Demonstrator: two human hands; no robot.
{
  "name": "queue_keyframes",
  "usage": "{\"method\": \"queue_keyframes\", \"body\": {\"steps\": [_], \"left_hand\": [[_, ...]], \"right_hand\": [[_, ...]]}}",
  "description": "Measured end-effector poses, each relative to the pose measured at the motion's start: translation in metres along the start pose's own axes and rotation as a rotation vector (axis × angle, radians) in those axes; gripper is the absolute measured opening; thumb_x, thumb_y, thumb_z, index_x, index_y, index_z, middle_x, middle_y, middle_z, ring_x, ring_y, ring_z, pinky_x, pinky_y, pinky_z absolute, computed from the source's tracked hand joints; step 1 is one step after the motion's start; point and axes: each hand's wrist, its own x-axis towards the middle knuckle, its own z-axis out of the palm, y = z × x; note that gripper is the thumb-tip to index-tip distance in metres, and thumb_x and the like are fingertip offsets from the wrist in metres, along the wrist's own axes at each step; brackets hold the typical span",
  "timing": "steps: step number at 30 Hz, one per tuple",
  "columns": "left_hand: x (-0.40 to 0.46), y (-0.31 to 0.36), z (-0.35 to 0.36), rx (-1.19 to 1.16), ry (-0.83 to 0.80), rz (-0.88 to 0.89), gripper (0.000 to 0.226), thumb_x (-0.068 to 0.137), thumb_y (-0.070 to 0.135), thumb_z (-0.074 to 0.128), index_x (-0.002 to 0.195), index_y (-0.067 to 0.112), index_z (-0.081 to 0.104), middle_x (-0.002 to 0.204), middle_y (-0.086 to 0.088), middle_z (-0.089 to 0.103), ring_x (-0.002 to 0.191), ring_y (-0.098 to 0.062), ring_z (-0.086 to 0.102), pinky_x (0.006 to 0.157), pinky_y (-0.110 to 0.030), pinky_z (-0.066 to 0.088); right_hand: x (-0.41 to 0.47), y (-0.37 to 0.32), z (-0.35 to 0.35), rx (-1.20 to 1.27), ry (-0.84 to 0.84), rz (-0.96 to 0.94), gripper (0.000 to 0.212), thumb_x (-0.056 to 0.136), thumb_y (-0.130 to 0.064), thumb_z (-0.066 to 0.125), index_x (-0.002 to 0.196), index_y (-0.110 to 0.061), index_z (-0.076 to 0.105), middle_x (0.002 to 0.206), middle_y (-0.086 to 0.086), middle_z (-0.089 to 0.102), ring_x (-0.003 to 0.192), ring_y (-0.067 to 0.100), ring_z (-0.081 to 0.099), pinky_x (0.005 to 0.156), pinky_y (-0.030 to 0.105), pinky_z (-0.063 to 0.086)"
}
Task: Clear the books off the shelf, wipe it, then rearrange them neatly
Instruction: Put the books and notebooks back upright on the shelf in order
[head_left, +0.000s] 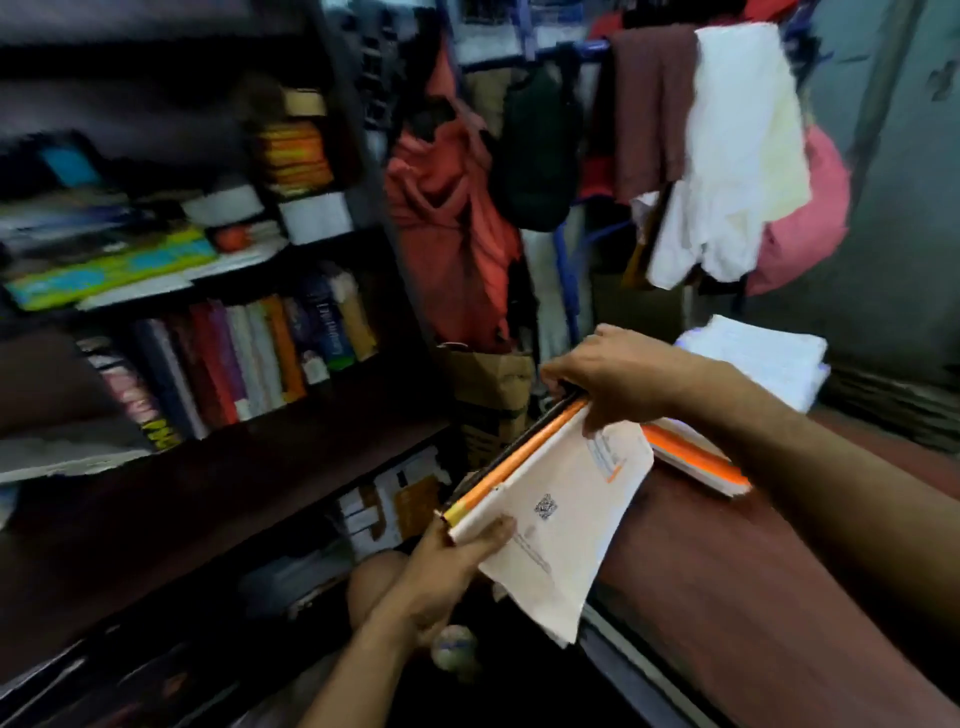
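Two hands held one slim bundle of books and papers (550, 499) between them, tilted, its orange spine edge turned toward the shelves. Nearest, the left hand (457, 551) gripped the lower corner, thumb curled over the white printed cover. Farther along, the right hand (618, 379) pinched the upper end, fingers curled over the dark edge. The top sheet was a pale document with small print and a square code mark, soft and drooping past the left hand's side; it looked liable to slide if the bundle tipped more.

Just beyond the right wrist, an orange-edged book (696, 457) lay flat on the reddish-brown bed (753, 597), its near end under the held bundle. I judged the clearing step was under way: the bundle was headed for that pile. The next move called for lowering it level onto the orange-edged book and keeping the loose sheet trapped.

Beyond the left hand, the bookshelf (218, 467) was far from cleared. A row of upright books (244, 358) stood on the middle level, and flat stacks (109, 270) lay above them. Past the right hand, clothes (727, 156) hung on a rack.
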Motion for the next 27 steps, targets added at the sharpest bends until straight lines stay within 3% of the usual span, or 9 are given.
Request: {"method": "queue_keyframes", "body": {"steps": [3, 6, 8, 10, 15, 19, 21, 24, 27], "left_hand": [[-0.012, -0.002, -0.047, -0.158, 0.290, 0.101, 0.048, 0.075, 0.029, 0.085, 0.119, 0.020, 0.070, 0.114, -0.008, 0.076, 0.102, -0.027, 0.073, 0.082, -0.048, 0.061], [-0.035, 0.003, -0.085, -0.439, 0.514, 0.278, 0.028, 0.092, 0.007, 0.067, 0.120, 0.010, 0.069, 0.113, -0.010, 0.076, 0.098, -0.023, 0.074, 0.076, -0.037, 0.063], [-0.046, 0.000, -0.111, -0.586, 0.653, 0.348, 0.031, 0.093, 0.009, 0.066, 0.124, 0.011, 0.068, 0.117, -0.009, 0.075, 0.106, -0.027, 0.072, 0.077, -0.038, 0.062], [-0.056, -0.003, -0.141, -0.693, 0.794, 0.408, 0.040, 0.091, 0.016, 0.068, 0.130, 0.013, 0.064, 0.122, -0.011, 0.073, 0.115, -0.036, 0.067, 0.068, -0.039, 0.062], [-0.068, -0.002, -0.199, -0.932, 1.094, 0.507, 0.040, 0.098, 0.020, 0.064, 0.137, 0.017, 0.058, 0.129, -0.010, 0.070, 0.116, -0.030, 0.066, 0.063, -0.038, 0.063], [-0.063, -0.005, -0.214, -0.878, 1.062, 0.431, 0.060, 0.079, 0.041, 0.083, 0.131, 0.022, 0.062, 0.129, -0.002, 0.069, 0.117, -0.020, 0.065, 0.082, -0.041, 0.059], [-0.064, -0.013, -0.222, -0.738, 1.026, 0.362, 0.043, 0.087, 0.033, 0.079, 0.126, 0.024, 0.064, 0.126, 0.001, 0.071, 0.115, -0.017, 0.065, 0.090, -0.044, 0.059], [-0.075, -0.029, -0.235, -0.653, 0.974, 0.281, 0.035, 0.092, 0.040, 0.071, 0.124, 0.028, 0.062, 0.119, 0.002, 0.073, 0.109, -0.019, 0.068, 0.083, -0.042, 0.061], [-0.093, -0.046, -0.254, -0.549, 1.137, 0.311, 0.035, 0.098, 0.045, 0.063, 0.130, 0.031, 0.056, 0.120, 0.001, 0.070, 0.104, -0.018, 0.068, 0.081, -0.040, 0.059]], "right_hand": [[0.072, -0.039, -0.003, 0.106, 0.308, -0.131, 0.062, 0.067, -0.043, 0.085, 0.117, -0.031, 0.050, 0.107, -0.006, 0.061, 0.106, 0.021, 0.058, 0.089, 0.040, 0.034], [0.122, -0.103, 0.005, 0.665, 0.616, -0.047, 0.090, 0.061, -0.038, 0.092, 0.138, -0.028, 0.045, 0.136, -0.001, 0.048, 0.126, 0.021, 0.049, 0.101, 0.046, 0.042], [0.139, -0.162, 0.019, 1.066, 0.645, 0.048, 0.087, 0.067, -0.039, 0.091, 0.139, -0.028, 0.043, 0.136, -0.003, 0.043, 0.127, 0.018, 0.046, 0.106, 0.041, 0.042], [0.149, -0.224, 0.037, 1.216, 0.552, 0.074, 0.078, 0.073, -0.039, 0.087, 0.136, -0.028, 0.042, 0.133, -0.004, 0.041, 0.125, 0.020, 0.045, 0.107, 0.038, 0.041], [0.163, -0.309, 0.061, 1.333, 0.243, 0.064, 0.071, 0.081, -0.034, 0.082, 0.138, -0.025, 0.041, 0.140, 0.003, 0.041, 0.126, 0.020, 0.045, 0.102, 0.035, 0.041], [0.181, -0.328, 0.061, 1.251, 0.024, -0.167, 0.058, 0.084, -0.037, 0.080, 0.126, -0.034, 0.040, 0.126, -0.002, 0.046, 0.120, 0.012, 0.050, 0.091, 0.026, 0.041], [0.190, -0.334, 0.057, 1.154, -0.008, -0.223, 0.056, 0.085, -0.039, 0.078, 0.128, -0.033, 0.042, 0.121, -0.004, 0.046, 0.119, 0.014, 0.051, 0.090, 0.024, 0.038], [0.200, -0.337, 0.049, 0.948, 0.051, -0.238, 0.056, 0.087, -0.046, 0.072, 0.133, -0.033, 0.044, 0.123, -0.004, 0.044, 0.121, 0.023, 0.047, 0.097, 0.036, 0.042], [0.205, -0.349, 0.031, 0.800, 0.152, -0.322, 0.048, 0.090, -0.050, 0.065, 0.133, -0.034, 0.050, 0.132, -0.006, 0.046, 0.126, 0.023, 0.042, 0.101, 0.040, 0.040]]}}
